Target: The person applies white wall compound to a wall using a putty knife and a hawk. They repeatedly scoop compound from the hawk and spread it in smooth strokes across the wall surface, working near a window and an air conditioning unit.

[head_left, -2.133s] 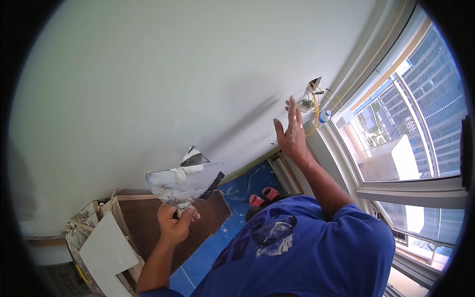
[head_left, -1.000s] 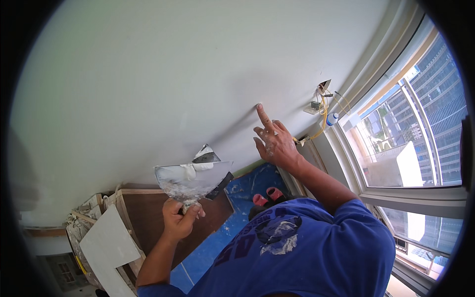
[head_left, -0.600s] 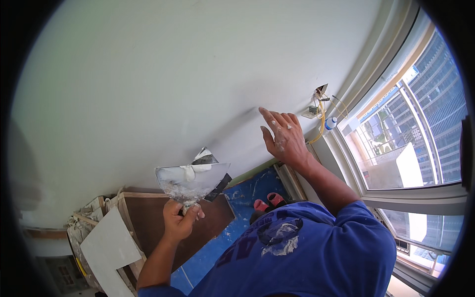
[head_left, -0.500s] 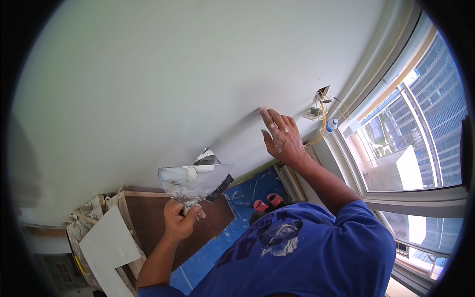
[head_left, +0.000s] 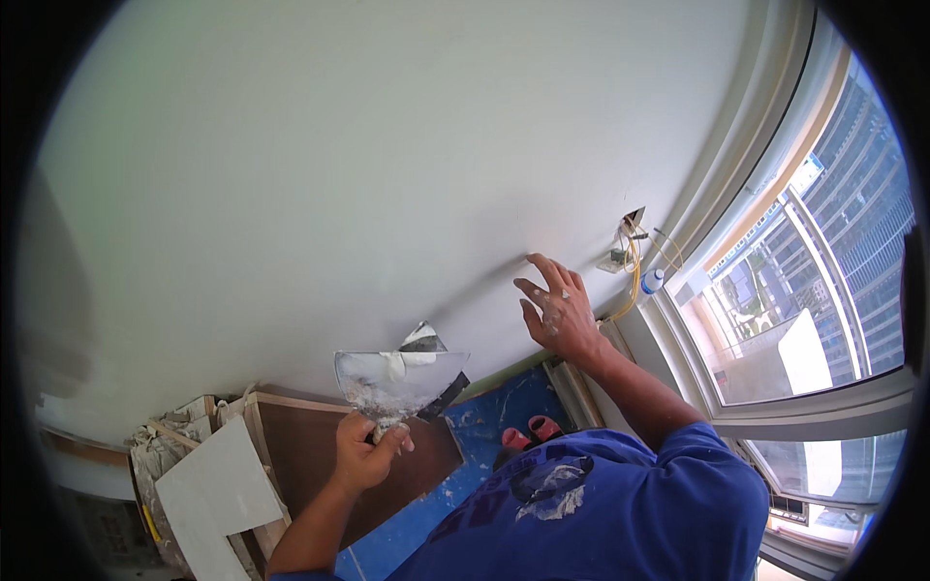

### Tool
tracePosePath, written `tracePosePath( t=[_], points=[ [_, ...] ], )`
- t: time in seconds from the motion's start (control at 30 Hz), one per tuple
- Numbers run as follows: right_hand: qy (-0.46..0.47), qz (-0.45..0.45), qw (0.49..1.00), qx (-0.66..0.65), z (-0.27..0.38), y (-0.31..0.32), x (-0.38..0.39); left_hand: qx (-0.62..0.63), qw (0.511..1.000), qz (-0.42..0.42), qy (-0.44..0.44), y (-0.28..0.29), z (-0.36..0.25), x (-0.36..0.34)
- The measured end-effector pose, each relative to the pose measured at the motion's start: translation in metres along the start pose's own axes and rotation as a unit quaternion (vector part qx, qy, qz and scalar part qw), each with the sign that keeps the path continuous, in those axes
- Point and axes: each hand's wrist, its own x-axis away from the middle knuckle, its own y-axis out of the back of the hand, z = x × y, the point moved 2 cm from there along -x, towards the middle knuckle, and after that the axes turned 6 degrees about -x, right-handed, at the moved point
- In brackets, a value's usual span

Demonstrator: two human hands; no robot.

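My left hand [head_left: 366, 453] grips the handle of a wide metal putty knife [head_left: 392, 378] smeared with white filler; a second dark blade with filler on it [head_left: 422, 339] sticks up behind it. My right hand [head_left: 562, 315] is open, fingers spread and slightly bent, speckled with white, its fingertips at or very close to the pale wall [head_left: 310, 184]; whether they touch is hard to tell. Beyond it, an opening in the wall [head_left: 634, 216] has yellow cables [head_left: 635, 276] hanging out, beside a small fitting [head_left: 616, 258] and a bottle [head_left: 652, 281].
Windows [head_left: 794, 290] run down the right. Below are a blue floor covering [head_left: 489, 397], pink-and-black footwear [head_left: 542, 424], a brown board [head_left: 329, 455], a white cut panel [head_left: 203, 484] and piled scraps [head_left: 160, 450] at lower left.
My right hand has left its higher, upright pose, pointed at the wall, then spread its fingers lower in the picture. The view has shifted, so wall and putty knife appear lower.
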Motion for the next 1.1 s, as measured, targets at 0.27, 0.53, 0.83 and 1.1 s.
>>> tracePosePath(
  t=[0.27, 0.53, 0.83, 1.1],
  points=[
    [-0.015, -0.136, 0.989, -0.051, 0.016, 0.034, -0.038, 0.021, 1.000, -0.008, 0.002, -0.001, 0.001, -0.003],
    [0.049, -0.136, 0.983, -0.117, 0.018, 0.005, -0.046, -0.051, 0.995, -0.017, -0.079, 0.002, 0.009, 0.010],
    [0.064, -0.144, 0.984, 0.077, 0.032, 0.032, -0.037, 0.100, 0.992, -0.006, -0.082, -0.021, -0.009, 0.005],
    [0.090, -0.105, 0.989, 0.048, 0.027, 0.023, -0.016, 0.121, 0.987, -0.016, -0.107, -0.018, -0.005, -0.001]
  ],
)
